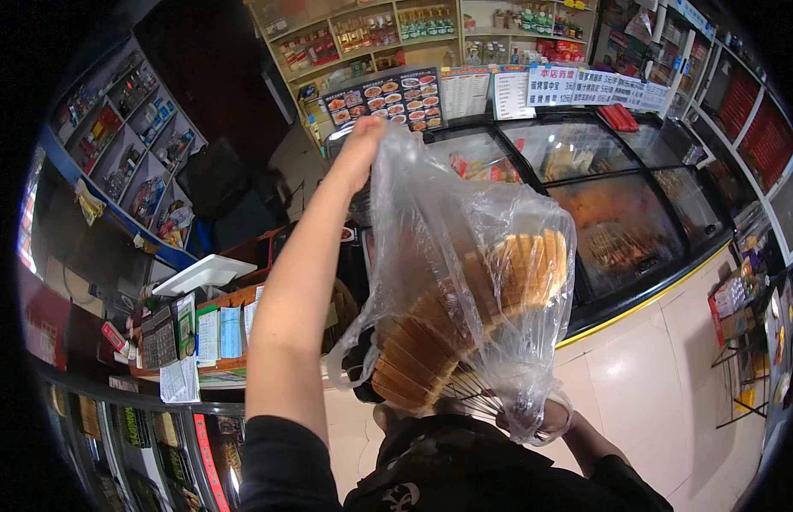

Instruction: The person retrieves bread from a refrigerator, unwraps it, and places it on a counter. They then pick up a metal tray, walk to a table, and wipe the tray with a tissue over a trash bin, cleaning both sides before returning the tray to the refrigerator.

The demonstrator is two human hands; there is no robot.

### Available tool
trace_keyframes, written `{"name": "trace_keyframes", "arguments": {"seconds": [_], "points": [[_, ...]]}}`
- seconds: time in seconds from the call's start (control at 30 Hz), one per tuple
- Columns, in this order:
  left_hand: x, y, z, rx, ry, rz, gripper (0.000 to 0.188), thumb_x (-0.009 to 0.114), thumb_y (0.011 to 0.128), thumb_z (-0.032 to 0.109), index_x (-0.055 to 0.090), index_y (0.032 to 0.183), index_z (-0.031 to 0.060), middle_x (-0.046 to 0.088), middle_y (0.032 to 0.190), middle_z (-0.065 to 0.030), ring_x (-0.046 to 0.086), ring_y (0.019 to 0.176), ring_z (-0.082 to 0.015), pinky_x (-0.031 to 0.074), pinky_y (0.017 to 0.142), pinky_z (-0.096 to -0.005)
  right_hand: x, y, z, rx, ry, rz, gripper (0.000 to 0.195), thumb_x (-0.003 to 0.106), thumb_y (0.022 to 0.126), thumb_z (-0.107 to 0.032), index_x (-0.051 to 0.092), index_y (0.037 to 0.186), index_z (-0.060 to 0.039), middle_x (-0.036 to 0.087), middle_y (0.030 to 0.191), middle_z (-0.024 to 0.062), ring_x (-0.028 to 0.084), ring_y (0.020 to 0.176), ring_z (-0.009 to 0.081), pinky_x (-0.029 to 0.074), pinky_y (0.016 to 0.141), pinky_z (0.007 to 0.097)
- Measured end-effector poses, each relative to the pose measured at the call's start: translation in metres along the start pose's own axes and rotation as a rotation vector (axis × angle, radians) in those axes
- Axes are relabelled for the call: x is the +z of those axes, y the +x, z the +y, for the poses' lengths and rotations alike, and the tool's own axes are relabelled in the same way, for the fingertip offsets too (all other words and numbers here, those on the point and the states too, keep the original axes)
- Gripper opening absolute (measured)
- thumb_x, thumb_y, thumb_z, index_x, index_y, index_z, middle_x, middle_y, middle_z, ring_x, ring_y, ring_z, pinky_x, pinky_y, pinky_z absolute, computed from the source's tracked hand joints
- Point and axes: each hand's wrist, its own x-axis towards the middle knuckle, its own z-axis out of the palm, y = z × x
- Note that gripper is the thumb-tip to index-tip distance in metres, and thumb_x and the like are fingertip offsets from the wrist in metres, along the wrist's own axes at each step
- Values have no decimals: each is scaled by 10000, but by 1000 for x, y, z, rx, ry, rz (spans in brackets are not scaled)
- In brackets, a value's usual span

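My left hand (366, 144) is raised with its fingers closed on the upper edge of a clear plastic bag (428, 211). Inside the bag, skewered bread slices (416, 345) spread like a fan, golden brown on their faces. Thin skewers (476, 390) run from the slices down to my right hand (544, 416), which is low near my body and grips their gathered ends through or within the bag's film. Which side of the film those fingers are on, I cannot tell. One loose bag handle hangs at the left of the bread.
A glass-topped display freezer (614, 217) with skewered food stands ahead and right, menu boards (387, 99) behind it. To the left are a counter with a calculator (159, 339) and papers, plus a white screen (204, 274). A small rack (742, 384) stands at the far right.
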Motion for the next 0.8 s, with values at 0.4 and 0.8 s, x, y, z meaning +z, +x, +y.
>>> {"name": "trace_keyframes", "arguments": {"seconds": [0.4,0.8], "points": [[180,-87,19,680,1244,-754,898,710,781,462,272,1473,94,403,1421,-206,339,1336,-360,323,1078,-440,10,31,-31,313,219,169,371,566,894,-30,537,1261,8,578,1239,107,520,1145,214,405,993,349],[171,-16,-42,132,1023,-263,346,716,727,378,709,908,84,689,837,-131,658,746,-239,509,689,-373,33,32,-5,288,423,-19,219,579,920,-208,560,1050,-32,586,892,69,561,755,160,462,645,286]]}}
